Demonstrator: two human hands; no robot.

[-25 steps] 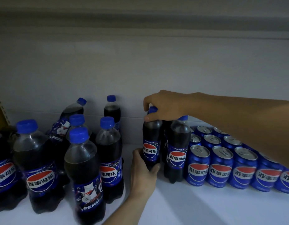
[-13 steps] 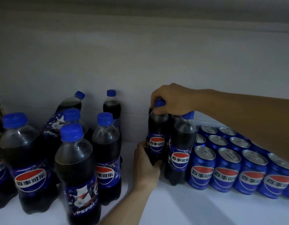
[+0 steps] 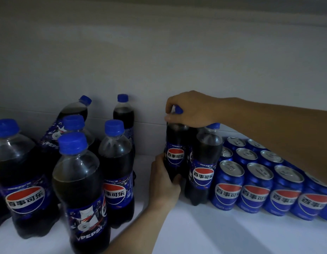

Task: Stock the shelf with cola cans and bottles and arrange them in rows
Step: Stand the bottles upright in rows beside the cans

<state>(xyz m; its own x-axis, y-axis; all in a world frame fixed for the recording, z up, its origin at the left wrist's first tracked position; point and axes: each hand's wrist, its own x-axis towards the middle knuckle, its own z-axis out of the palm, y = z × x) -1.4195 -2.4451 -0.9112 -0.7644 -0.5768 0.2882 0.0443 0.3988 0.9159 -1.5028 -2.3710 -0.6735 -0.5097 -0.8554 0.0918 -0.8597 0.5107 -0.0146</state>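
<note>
- Fingers (image 3: 172,103) of right hand (image 3: 190,109) pinch cap (image 3: 178,109) of upright Pepsi bottle (image 3: 174,149); left hand (image 3: 164,184) grips base directly below.
- Long axis vertical; row bottle (image 3: 205,162) just beside, rightward.

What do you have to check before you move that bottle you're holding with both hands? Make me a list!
1. Cap of the held bottle gripped by the right hand: ok.
2. Lower part wrapped by the left hand: ok.
3. The held bottle stands upright: ok.
4. Its base flat on the shelf: cannot tell, the left hand hides it.
5. The cans sit in tidy rows: ok.
6. Other bottles all standing: not ok, the leaning bottle at the back left tilts.
</note>
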